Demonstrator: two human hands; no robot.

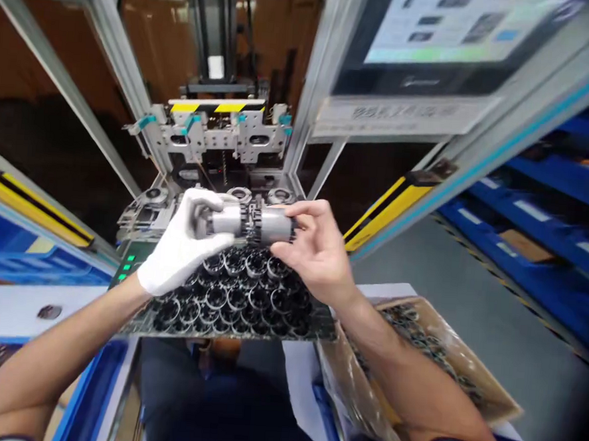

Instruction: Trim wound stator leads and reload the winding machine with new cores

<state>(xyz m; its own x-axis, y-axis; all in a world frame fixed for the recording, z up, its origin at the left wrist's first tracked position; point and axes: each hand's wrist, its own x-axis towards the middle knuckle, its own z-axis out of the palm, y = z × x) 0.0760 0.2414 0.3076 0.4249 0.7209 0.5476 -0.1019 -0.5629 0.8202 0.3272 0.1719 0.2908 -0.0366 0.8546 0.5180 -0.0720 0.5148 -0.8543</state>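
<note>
My left hand [183, 240], in a white glove, grips a silver cylindrical motor part [226, 219] with a black toothed end. A second such silver cylinder [275, 225] is pinched between the thumb and fingers of my bare right hand [320, 249]. Both cylinders lie sideways with their black toothed ends facing; whether they touch is too blurred to tell. Just below my hands is a tray [325, 323] filled with rows of upright black-lined metal rings [237, 297].
A machine fixture [210, 132] with white plates stands behind my hands, above several ring holders [239, 194]. Yellow guard bars [379, 212] flank the opening. A screen [436, 29] hangs upper right. On the right, a cardboard box [493, 399] holds more parts; blue bins [94, 394] stand left.
</note>
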